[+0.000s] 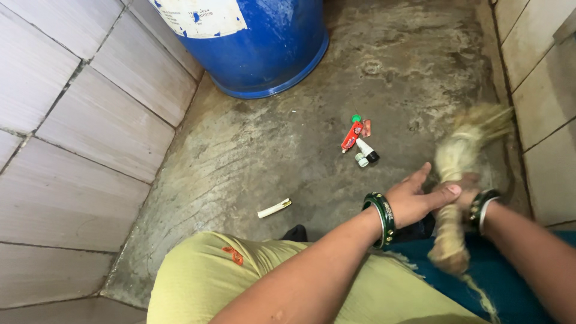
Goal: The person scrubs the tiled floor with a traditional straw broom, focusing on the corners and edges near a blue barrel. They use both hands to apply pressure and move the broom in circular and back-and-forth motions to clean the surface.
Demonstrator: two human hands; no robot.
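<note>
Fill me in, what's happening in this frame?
A person crouched on a wet grey concrete floor grips a pale, frayed fibre bundle, blurred in the picture. The right hand is wrapped around its middle, and the left hand presses against it from the side. Both wrists wear green bangles. On the floor nearby lie a small red tube with a green cap, a small white tube and a white stick-like scrap. A blue plastic drum stands by the tiled wall.

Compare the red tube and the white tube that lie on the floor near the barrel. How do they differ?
The red tube has a green cap; the white tube has a black cap. The red tube looks longer, the white tube shorter. The red tube lies closer to the blue barrel; the white tube lies closer to the hands. Both lie flat on the concrete floor.
</note>
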